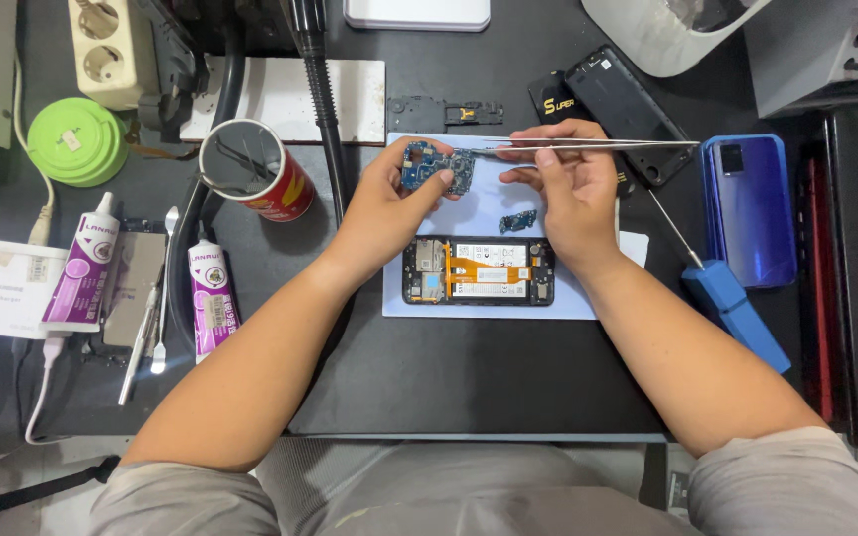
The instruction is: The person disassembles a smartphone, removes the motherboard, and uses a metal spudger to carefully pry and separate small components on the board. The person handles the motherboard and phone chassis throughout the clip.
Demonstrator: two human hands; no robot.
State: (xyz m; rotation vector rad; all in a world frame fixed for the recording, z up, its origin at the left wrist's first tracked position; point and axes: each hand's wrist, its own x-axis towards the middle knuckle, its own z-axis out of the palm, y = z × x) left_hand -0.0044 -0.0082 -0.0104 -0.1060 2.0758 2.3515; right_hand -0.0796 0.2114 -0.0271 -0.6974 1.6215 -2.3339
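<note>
The left hand gripped the blue circuit board; the right hand pinched tweezers lying crosswise, tips pointing left, touching the board's right edge

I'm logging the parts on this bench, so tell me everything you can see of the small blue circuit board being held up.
The circuit board is small, blue and irregular in outline, with tiny metal-looking parts on its face. The left hand pinches it by its edges, raised and tilted above the pale blue mat. The tips of the metal tweezers, held in the right hand, meet its upper right edge. Finer detail is too small to tell.
</note>
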